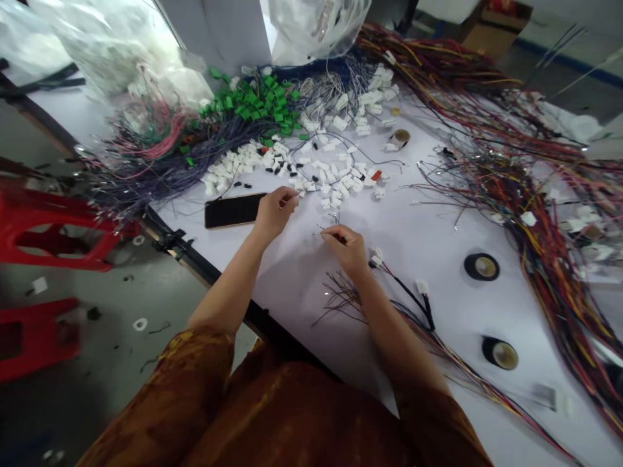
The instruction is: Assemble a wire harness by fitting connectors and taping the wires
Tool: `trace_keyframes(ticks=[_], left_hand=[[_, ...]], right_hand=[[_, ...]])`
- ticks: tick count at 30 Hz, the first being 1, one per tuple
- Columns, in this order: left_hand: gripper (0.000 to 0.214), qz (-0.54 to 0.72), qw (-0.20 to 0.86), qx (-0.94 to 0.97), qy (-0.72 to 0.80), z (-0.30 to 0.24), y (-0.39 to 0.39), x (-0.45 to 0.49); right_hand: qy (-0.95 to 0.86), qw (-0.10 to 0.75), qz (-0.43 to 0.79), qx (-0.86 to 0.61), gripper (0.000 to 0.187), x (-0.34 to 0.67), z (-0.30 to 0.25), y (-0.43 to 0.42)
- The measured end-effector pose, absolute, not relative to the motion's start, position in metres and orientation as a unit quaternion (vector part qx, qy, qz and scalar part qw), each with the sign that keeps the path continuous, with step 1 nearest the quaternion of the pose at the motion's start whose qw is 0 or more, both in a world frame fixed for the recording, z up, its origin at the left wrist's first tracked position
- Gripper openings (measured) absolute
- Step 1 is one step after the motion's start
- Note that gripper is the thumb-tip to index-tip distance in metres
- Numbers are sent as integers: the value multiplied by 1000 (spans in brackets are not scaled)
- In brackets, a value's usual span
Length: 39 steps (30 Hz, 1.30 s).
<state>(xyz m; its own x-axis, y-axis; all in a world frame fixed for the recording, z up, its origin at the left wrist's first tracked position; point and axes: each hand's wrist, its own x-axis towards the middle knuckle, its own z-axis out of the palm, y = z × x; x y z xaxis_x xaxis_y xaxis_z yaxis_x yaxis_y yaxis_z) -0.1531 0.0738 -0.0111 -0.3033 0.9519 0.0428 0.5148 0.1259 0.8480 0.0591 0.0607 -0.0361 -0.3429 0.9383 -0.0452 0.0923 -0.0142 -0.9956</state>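
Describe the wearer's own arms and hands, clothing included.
Both the left hand and right hand are ungloved, and both forearms are bare, with no watch visible. The left sleeve is rust-brown with yellowish patterning, ending around the elbow; the right sleeve looks darker, in shadow.

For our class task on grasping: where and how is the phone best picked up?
Probably by its two long edges, with the left hand coming from above and the near side: the phone lies flat, and small black pieces sit just beyond its far edge.
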Motion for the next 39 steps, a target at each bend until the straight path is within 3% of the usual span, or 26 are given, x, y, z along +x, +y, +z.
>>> trace_keyframes(ticks=[5, 8, 16, 22, 28, 33, 39], left_hand=[[17, 333, 114, 567, 745, -4, 116, -199], [20, 321, 90, 560, 759, 2, 140, -236], [30, 290, 180, 572, 746, 6, 162, -290], [28, 313, 339, 561, 687, 24, 172, -289], [13, 279, 281, 561, 727, 38, 163, -314], [18, 247, 240, 580, 738, 16, 156, -303], [15, 266, 262, 565, 736, 1, 161, -293]], right_hand=[[-608, 400, 517, -450, 15, 59, -41, 59], [-616, 403, 507, -449, 13, 59, -40, 59], [-642, 411, 471, -444, 15, 57, -39, 57], [-629, 412, 487, -444, 19, 57, -43, 56], [-640, 418, 463, -449, 16, 59, -40, 58], [-644, 418, 461, -445, 15, 58, -40, 58], [-643, 422, 472, -430, 14, 58, -39, 57]])
